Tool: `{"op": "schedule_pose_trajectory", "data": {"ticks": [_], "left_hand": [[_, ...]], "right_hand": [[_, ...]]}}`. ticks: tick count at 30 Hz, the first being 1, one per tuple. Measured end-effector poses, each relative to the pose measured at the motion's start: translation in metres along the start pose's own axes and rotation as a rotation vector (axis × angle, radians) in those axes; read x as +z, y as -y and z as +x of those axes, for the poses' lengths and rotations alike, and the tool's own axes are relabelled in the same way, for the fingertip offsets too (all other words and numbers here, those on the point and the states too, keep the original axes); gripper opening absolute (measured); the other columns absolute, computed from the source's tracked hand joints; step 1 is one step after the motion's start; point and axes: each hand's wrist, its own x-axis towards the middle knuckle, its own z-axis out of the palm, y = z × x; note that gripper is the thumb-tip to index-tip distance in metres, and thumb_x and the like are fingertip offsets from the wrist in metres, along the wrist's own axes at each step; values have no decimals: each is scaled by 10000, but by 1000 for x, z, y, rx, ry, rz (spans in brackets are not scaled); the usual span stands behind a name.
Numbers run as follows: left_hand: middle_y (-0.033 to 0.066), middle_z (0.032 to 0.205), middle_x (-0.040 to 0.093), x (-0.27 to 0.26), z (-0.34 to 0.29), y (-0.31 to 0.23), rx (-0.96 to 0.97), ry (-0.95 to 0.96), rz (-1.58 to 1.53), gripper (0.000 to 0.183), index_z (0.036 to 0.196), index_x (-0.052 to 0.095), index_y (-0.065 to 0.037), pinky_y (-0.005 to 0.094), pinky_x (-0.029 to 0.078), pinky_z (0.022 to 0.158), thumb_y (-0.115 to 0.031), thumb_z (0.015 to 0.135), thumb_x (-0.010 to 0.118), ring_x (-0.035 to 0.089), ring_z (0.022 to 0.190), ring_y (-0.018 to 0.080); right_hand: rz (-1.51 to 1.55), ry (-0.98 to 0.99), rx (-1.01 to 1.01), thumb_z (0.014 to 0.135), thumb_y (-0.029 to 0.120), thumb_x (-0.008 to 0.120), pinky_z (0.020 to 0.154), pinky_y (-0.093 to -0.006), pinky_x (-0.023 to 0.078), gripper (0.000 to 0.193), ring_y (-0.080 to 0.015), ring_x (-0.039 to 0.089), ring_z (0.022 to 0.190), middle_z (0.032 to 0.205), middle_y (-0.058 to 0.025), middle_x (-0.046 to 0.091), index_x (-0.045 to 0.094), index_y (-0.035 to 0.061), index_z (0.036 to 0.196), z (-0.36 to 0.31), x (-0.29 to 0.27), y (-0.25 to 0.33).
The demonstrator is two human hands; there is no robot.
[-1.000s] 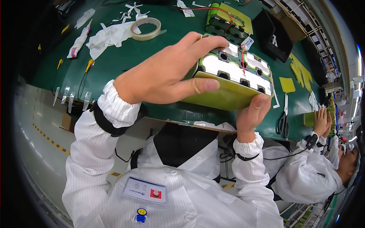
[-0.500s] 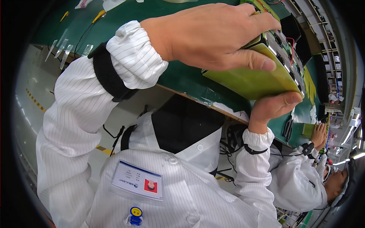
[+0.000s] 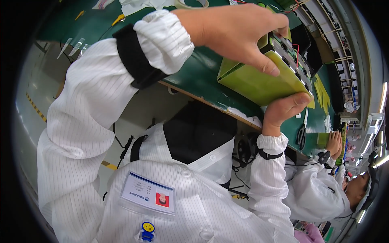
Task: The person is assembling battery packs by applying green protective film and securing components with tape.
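Note:
A battery pack (image 3: 265,83) with yellow-green board sides stands tilted at the table edge. Dark and silvery parts and a red wire (image 3: 298,54) show on its right-hand face. My left hand (image 3: 231,35) reaches over it from the upper left, thumb pressed on the green side and fingers bent over the top edge. At the pack's lower right corner, my right hand (image 3: 283,111) grips it with the thumb along the edge; its other fingers are mostly hidden behind the pack.
On the green table (image 3: 202,79) lie a tape roll (image 3: 193,4), a yellow clip with a cable (image 3: 118,19) and black-handled scissors (image 3: 300,137). Clear strips (image 3: 76,46) hang at the left edge. To the right, a co-worker (image 3: 316,190) in white holds another green piece (image 3: 323,139).
The pack and both hands sit slightly further left in view. My left index finger is more bent over the pack's top. More of the tape roll shows.

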Motion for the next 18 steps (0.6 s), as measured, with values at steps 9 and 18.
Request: {"op": "schedule_pose_trajectory", "data": {"ticks": [9, 18], "left_hand": [[187, 1133, 649, -5, 53, -31, 184, 269, 260, 850, 1431, 437, -12, 394, 513, 863, -365, 755, 811, 643, 1021, 353], [139, 1122, 580, -16, 82, -68, -72, 579, 487, 883, 1521, 367, -248, 429, 521, 826, -213, 727, 750, 600, 949, 370]], "right_hand": [[76, 75, -9, 1027, 608, 303, 918, -322, 452, 720, -198, 558, 1034, 1158, -155, 565, 398, -48, 1310, -3, 4, 15], [182, 177, 4, 1024, 494, 451, 940, -399, 482, 693, -369, 611, 1089, 1247, -268, 557, 336, -78, 1398, -2, 3, 12]]}}
